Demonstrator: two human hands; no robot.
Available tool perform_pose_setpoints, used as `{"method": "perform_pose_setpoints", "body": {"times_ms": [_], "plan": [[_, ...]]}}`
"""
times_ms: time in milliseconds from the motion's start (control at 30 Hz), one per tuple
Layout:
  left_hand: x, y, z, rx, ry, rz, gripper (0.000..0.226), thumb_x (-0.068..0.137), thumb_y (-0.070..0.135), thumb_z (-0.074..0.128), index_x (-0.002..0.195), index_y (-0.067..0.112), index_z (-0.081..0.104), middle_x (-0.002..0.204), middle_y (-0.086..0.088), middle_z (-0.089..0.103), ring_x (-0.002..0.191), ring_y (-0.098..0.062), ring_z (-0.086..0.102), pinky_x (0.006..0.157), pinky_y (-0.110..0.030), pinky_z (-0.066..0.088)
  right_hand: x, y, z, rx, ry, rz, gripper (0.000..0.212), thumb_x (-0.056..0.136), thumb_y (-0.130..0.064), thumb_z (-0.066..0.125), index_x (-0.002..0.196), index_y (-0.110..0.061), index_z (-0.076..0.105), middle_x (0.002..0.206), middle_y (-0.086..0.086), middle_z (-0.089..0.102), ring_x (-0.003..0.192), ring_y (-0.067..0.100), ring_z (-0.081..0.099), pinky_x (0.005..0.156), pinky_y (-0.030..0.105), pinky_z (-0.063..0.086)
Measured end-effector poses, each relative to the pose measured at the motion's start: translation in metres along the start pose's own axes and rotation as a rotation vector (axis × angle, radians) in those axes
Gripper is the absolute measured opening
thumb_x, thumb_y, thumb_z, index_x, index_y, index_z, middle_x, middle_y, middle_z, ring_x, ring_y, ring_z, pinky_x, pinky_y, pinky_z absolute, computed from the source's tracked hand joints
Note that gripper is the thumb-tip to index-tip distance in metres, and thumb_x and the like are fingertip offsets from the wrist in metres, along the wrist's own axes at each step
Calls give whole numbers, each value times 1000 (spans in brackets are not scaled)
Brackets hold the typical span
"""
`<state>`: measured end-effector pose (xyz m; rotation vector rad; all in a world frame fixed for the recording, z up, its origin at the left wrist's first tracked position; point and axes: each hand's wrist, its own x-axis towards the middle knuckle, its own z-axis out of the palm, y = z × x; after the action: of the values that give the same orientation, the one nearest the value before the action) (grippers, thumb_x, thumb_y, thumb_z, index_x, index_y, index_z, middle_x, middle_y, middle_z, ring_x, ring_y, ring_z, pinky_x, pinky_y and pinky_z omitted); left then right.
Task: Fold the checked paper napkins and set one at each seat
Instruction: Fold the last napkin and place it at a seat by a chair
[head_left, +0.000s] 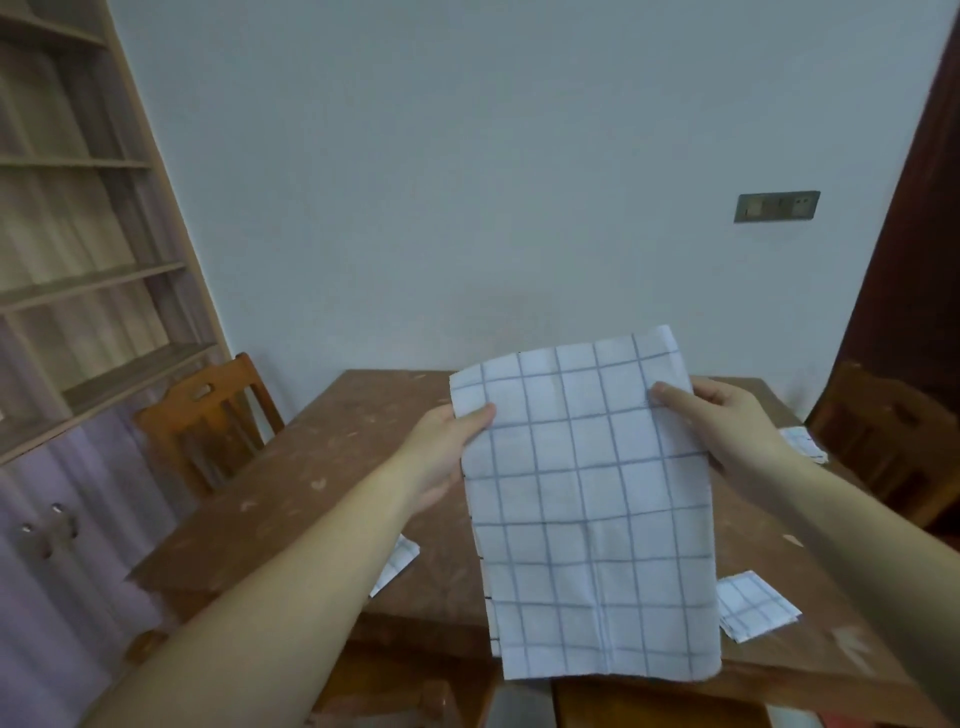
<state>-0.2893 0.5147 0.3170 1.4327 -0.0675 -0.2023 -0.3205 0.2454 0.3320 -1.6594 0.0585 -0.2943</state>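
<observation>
A white napkin with a blue check (587, 499) hangs in the air above the brown wooden table (322, 467), folded into a tall rectangle. My left hand (444, 449) pinches its upper left edge with the thumb on the front. Its upper right edge is pinched by my right hand (722, 421). Three more checked napkins lie on the table: a folded one (753, 605) at the near right, one (397, 564) partly hidden under my left forearm, and one (802, 441) at the right edge.
A wooden chair (208, 421) stands at the table's left side and another chair (893, 436) at the right. A tall shelf unit (78, 260) fills the left wall. A dark door (924, 234) is at the far right.
</observation>
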Motion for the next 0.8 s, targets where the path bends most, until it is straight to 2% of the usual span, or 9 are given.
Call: {"method": "perform_pose_setpoints", "body": {"times_ms": [100, 233, 333, 467, 533, 600, 667, 733, 800], "plan": [[-11, 0, 0, 24, -1, -3, 17, 97, 14, 55, 107, 9, 68, 111, -12, 72, 103, -25, 69, 94, -43, 52, -5, -4, -2, 9, 16, -50, 26, 94, -28, 62, 88, -5, 73, 92, 12, 74, 85, 27, 69, 82, 41, 53], [-19, 2, -6, -76, -32, 18, 26, 95, 13, 56, 118, 4, 63, 116, -15, 70, 108, -28, 67, 92, -44, 54, -9, -11, 2, 24, 49, -114, 39, 95, -33, 58, 86, 4, 67, 86, 17, 67, 81, 26, 61, 76, 40, 47], [-26, 2, -13, -207, -149, 8, 38, 86, 14, 60, 123, 4, 61, 122, -17, 67, 114, -31, 64, 92, -44, 55, -11, -23, 8, 63, 65, -148, 34, 97, -34, 56, 78, -7, 65, 79, 13, 64, 75, 23, 58, 72, 36, 45], [-39, -13, -14, 217, -194, -24, 31, 85, 10, 70, 116, 12, 68, 114, -6, 72, 109, -23, 67, 98, -42, 51, -7, -34, 14, 147, 127, -72, 29, 97, -35, 55, 80, -15, 68, 88, 8, 71, 75, 21, 65, 73, 32, 53], [-40, -17, -14, 231, -154, -15, 23, 84, 10, 71, 107, 13, 72, 107, -6, 74, 103, -22, 70, 97, -41, 51, -3, -32, 15, 174, 121, 26, 29, 93, -41, 60, 88, -15, 69, 101, 11, 73, 81, 22, 68, 83, 37, 55], [-39, -17, -14, 164, -88, -9, 17, 85, 12, 71, 102, 10, 73, 103, -10, 75, 98, -25, 71, 94, -43, 53, -6, -26, 14, 198, -12, 151, 45, 85, -55, 63, 107, -17, 68, 109, 7, 73, 94, 23, 70, 92, 43, 53], [-38, -17, -16, 107, -36, -13, 19, 85, 13, 71, 103, 7, 72, 101, -13, 75, 95, -28, 72, 90, -45, 55, -13, -14, 12, 150, -200, 231, 59, 76, -59, 67, 117, -16, 66, 110, 4, 74, 101, 23, 71, 91, 42, 52], [-37, -17, -19, 64, 16, -18, 19, 86, 11, 71, 104, 5, 71, 99, -15, 75, 92, -29, 72, 85, -44, 57, -24, 1, 11, 61, -359, 271, 55, 73, -43, 69, 118, -11, 66, 108, 5, 75, 100, 24, 71, 87, 40, 54], [-36, -17, -21, 50, 56, -26, 22, 86, 11, 70, 107, 3, 70, 100, -17, 74, 92, -30, 72, 83, -45, 58, -32, 16, 11, -13, -442, 305, 46, 77, -24, 72, 119, -9, 64, 108, 6, 75, 99, 25, 72, 82, 39, 55]]}}
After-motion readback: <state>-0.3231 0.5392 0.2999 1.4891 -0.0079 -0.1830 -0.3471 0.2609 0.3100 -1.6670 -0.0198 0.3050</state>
